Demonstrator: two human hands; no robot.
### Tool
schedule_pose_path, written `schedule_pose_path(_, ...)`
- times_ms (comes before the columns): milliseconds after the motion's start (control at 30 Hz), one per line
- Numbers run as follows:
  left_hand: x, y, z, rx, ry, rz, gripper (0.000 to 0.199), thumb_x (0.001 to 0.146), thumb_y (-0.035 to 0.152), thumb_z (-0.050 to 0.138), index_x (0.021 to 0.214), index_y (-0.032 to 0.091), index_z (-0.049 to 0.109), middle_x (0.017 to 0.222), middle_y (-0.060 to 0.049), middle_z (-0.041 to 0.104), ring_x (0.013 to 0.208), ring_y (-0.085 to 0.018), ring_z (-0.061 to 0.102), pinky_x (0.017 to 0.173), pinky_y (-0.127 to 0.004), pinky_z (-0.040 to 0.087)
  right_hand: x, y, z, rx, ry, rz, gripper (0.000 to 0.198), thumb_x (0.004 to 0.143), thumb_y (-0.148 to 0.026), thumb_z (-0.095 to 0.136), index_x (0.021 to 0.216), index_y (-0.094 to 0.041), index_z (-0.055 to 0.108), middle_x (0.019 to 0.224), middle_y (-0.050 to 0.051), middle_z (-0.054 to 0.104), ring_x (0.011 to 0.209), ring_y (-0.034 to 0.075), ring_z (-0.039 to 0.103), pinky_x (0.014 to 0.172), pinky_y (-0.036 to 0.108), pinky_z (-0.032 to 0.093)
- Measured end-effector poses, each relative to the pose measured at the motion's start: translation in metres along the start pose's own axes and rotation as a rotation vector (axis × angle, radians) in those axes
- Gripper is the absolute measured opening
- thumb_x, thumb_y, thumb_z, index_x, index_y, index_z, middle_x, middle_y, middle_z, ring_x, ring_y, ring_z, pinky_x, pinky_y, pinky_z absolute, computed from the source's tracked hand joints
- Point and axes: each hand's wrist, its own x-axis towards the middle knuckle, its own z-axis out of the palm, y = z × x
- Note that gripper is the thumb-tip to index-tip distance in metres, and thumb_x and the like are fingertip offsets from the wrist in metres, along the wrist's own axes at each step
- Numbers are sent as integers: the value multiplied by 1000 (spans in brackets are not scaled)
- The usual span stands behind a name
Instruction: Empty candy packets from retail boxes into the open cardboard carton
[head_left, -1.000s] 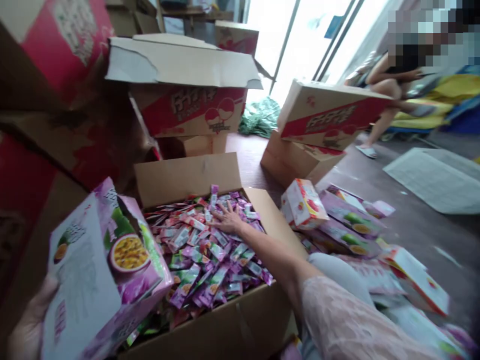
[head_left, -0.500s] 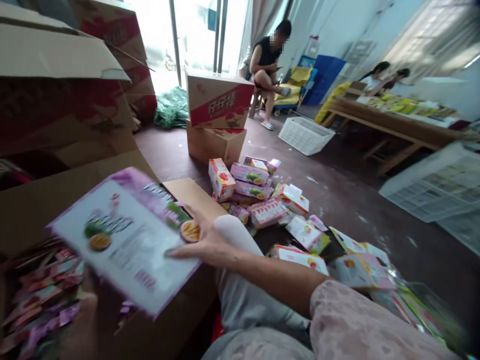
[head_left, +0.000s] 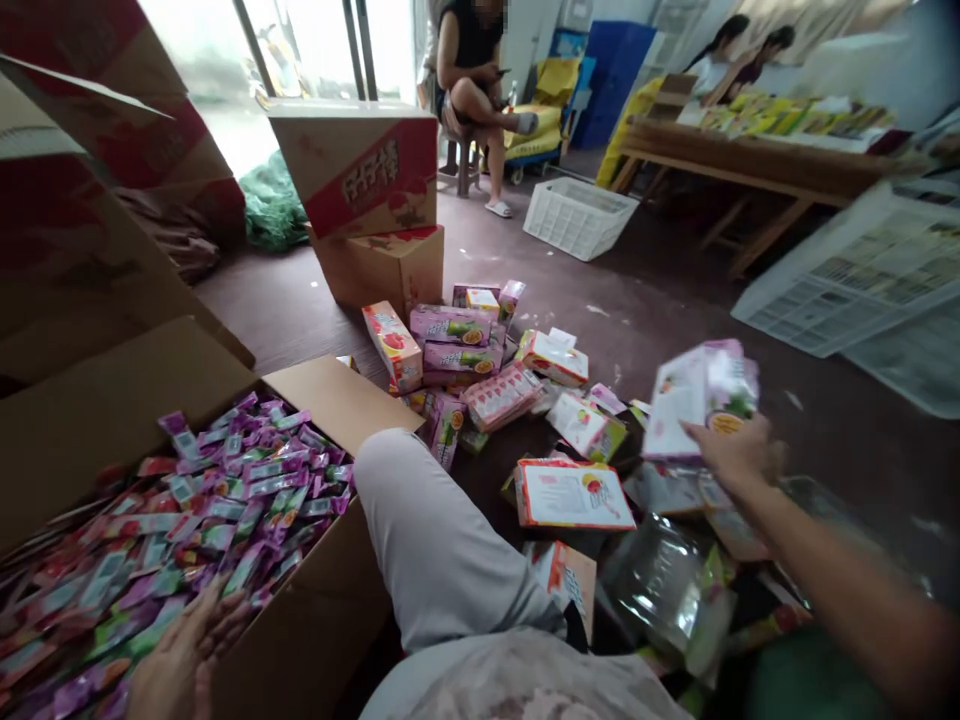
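My right hand [head_left: 739, 455] is stretched out to the right and grips a purple and white carton [head_left: 701, 398] with a passion fruit picture, held above a pile of small cartons [head_left: 499, 370] on the floor. My left hand [head_left: 184, 655] lies flat, fingers spread, on the small purple and pink sachets [head_left: 187, 520] that fill an open cardboard box [head_left: 330, 395] at my left. My grey-trousered knee [head_left: 420, 520] sits between the box and the pile.
Stacked red and brown cardboard boxes [head_left: 367, 200] stand behind the pile, more boxes at far left. A white plastic crate [head_left: 577, 215] lies on the floor. A person sits on a stool [head_left: 472, 60] at the back; other people sit at a long wooden table [head_left: 750, 165].
My right hand took the purple carton over from my left hand and carried it right, over the pile. My left hand dropped onto the sachets. The view swung right.
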Motion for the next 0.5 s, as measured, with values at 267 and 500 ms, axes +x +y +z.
schedule_pose_path(267,-20,29,45,126,64,-132,29,68,27,68,96,20,65,71,-1,75,62,-17,70,54,-19,58,-96,-28,38,-258,-51,-442,78,88,-51,59,154,-14,43,162,26,24,150,46,19,116,69,18)
schedule_pose_path(500,0,19,13,113,102,-111,54,48,35,82,98,22,66,79,-2,77,70,-19,71,60,-21,60,-280,-201,208,-68,-977,-186,91,82,-68,66,136,4,49,118,32,63,105,34,64,84,44,51)
